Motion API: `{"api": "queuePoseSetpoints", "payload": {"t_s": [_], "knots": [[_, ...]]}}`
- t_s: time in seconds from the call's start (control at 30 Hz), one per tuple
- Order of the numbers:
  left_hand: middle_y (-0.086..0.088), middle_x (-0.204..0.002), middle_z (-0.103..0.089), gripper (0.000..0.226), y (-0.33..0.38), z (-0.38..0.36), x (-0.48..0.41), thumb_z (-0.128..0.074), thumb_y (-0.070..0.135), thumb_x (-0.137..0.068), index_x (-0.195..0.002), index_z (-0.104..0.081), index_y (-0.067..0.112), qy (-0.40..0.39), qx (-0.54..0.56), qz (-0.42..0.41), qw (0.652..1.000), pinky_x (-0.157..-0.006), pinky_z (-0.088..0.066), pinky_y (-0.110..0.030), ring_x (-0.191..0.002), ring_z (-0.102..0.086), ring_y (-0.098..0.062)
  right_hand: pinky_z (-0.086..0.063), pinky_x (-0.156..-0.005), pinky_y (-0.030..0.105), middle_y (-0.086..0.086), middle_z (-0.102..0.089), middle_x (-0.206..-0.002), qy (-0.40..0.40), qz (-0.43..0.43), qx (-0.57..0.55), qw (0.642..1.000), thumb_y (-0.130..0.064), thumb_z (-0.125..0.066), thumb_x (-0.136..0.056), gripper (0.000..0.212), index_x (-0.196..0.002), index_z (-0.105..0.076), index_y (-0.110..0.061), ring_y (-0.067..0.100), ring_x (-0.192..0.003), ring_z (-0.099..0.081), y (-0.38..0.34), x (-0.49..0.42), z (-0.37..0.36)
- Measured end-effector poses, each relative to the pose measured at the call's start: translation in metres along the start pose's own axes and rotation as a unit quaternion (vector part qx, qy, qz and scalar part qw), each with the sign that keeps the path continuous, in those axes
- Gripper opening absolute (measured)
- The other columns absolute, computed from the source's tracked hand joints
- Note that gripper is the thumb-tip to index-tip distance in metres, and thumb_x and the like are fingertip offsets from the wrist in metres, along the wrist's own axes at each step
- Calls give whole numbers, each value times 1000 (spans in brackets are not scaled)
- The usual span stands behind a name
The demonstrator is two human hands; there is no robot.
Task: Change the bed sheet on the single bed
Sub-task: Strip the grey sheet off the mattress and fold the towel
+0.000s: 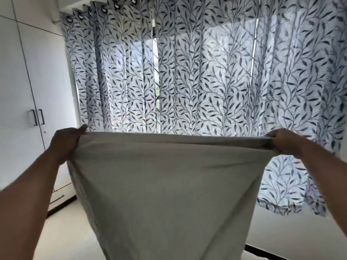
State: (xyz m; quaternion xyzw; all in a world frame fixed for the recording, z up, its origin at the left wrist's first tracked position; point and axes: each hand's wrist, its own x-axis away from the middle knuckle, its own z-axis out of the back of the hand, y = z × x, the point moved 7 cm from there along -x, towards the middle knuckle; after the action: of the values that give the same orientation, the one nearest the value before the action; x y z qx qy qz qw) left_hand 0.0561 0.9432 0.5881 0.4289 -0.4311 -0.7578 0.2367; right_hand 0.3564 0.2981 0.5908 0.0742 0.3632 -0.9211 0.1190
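Observation:
A plain off-white bed sheet [165,184] hangs in front of me, stretched taut along its top edge at chest height and narrowing toward the bottom of the view. My left hand [66,140] is closed around the sheet's upper left corner. My right hand [285,142] pinches the bunched upper right corner. Both arms reach forward and apart. The bed itself is hidden behind or below the sheet.
Leaf-patterned curtains [206,72] cover a bright window straight ahead. A white wardrobe [22,91] with dark handles stands on the left. Pale floor [65,231] shows at lower left, and a white wall [300,231] under the curtains at lower right.

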Motion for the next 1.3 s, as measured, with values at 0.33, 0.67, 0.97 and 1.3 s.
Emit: {"api": "queuePoseSetpoints", "payload": {"t_s": [0.33, 0.67, 0.97, 1.3], "knots": [[-14, -99, -67, 24, -70, -17, 0, -61, 35, -92, -93, -65, 12, -249, 166, 133, 945, -76, -56, -36, -87, -65, -21, -37, -29, 16, 6, -53, -43, 57, -188, -315, 929, 6, -51, -94, 24, -73, -52, -6, 11, -26, -48, 22, -1, -45], [-34, -106, -67, 20, -50, -44, -3, -76, 2, -79, -97, -71, -6, -352, 119, 94, 923, -82, -60, -39, -96, -67, -36, -54, -49, 16, 3, -57, -96, 32, -123, -489, 863, -2, -43, -104, 22, -91, -55, -15, 11, -73, -60, -4, -15, -49], [-19, -101, -68, 40, -40, -21, -26, -66, 43, -94, -116, -70, 9, -103, 178, 50, 977, -59, -49, -26, -74, -62, -19, -56, -56, 16, 7, -70, -71, -22, -104, -633, 767, 0, -47, -101, 23, -89, -66, -3, 9, -59, -70, -4, -12, -27], [-18, -107, -69, 37, -29, -55, -39, -63, 49, -94, -111, -68, 16, -104, 119, 73, 985, -73, -49, -34, -88, -63, -27, -60, -75, 19, 10, -74, -82, -45, -38, -650, 757, 5, -53, -96, 32, -75, -78, 1, 12, -75, -74, -27, -24, -37]]}}
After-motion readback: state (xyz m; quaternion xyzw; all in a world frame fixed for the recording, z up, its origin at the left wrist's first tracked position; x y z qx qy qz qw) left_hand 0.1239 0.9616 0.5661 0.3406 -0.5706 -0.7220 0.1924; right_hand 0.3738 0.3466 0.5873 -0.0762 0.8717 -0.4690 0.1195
